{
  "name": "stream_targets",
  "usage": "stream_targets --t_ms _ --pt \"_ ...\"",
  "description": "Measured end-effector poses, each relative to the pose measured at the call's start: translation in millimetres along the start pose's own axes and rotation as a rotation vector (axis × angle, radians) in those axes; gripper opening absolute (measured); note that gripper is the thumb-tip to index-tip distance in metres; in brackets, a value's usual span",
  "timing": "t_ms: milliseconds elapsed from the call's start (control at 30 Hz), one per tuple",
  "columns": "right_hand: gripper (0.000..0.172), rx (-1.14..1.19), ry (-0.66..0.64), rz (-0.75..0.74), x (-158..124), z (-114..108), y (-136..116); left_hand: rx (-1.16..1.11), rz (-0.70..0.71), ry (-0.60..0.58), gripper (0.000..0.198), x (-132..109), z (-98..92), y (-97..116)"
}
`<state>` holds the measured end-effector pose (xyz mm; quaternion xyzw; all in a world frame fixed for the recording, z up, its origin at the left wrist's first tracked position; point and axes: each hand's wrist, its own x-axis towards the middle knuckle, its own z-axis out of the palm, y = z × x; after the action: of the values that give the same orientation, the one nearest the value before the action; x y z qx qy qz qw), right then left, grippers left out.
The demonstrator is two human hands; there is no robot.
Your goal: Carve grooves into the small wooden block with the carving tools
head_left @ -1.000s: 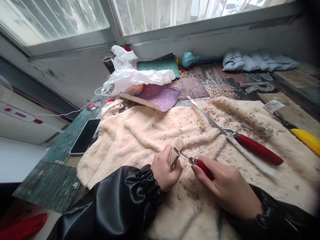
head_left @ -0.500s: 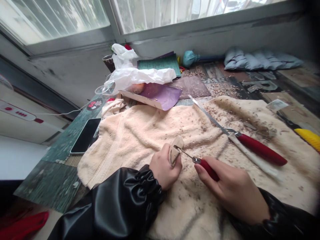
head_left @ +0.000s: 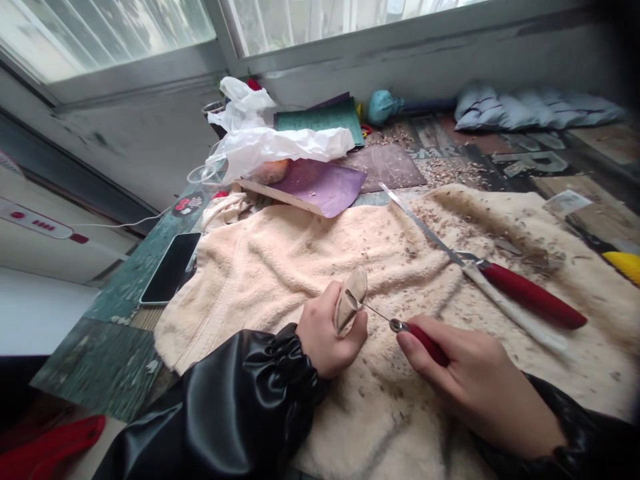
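My left hand (head_left: 330,330) is closed around a small pale piece of carved wood (head_left: 357,287), which has a dark groove and stands tilted out of the fist. In my right hand (head_left: 480,383) is a carving tool with a red handle (head_left: 429,340) and a thin metal shaft. The tool's tip reaches the wood beside the groove, though whether it touches cannot be made out. Under both hands lies a cream towel (head_left: 280,267) strewn with wood shavings. A second red-handled tool (head_left: 535,293) rests on the towel to the right, by a long thin metal strip (head_left: 420,223).
A phone (head_left: 170,270) lies at the left table edge. Behind the towel are a purple sheet (head_left: 325,183), a white plastic bag (head_left: 290,143) and a green mat (head_left: 320,123). A grey-blue padded bundle (head_left: 530,110) sits by the wall. Something yellow (head_left: 623,265) shows at right.
My right hand has drawn slightly right and down, pulling the tool tip from the wood's groove to its side. The wood has turned a little in my left hand. The view shifted slightly.
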<state>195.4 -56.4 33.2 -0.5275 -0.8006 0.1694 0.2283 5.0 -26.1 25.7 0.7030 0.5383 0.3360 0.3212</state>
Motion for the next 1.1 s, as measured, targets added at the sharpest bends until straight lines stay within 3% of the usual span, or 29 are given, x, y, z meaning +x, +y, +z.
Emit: stream_targets --t_ms 633,933,1100 --pt "0.044 -0.006 0.035 -0.038 6.4 -7.6 -0.7 -0.02 0.006 -0.069 0.014 0.1 -0.8 -1.6" --pt "0.046 0.016 -0.052 0.036 2.3 -5.3 3.5 -0.025 -0.038 -0.153 0.014 -2.2 1.9 -1.6" --pt "0.045 -0.08 -0.038 0.069 -3.5 0.4 5.2 0.051 -0.095 -0.149 0.012 -4.0 6.3 -3.3"
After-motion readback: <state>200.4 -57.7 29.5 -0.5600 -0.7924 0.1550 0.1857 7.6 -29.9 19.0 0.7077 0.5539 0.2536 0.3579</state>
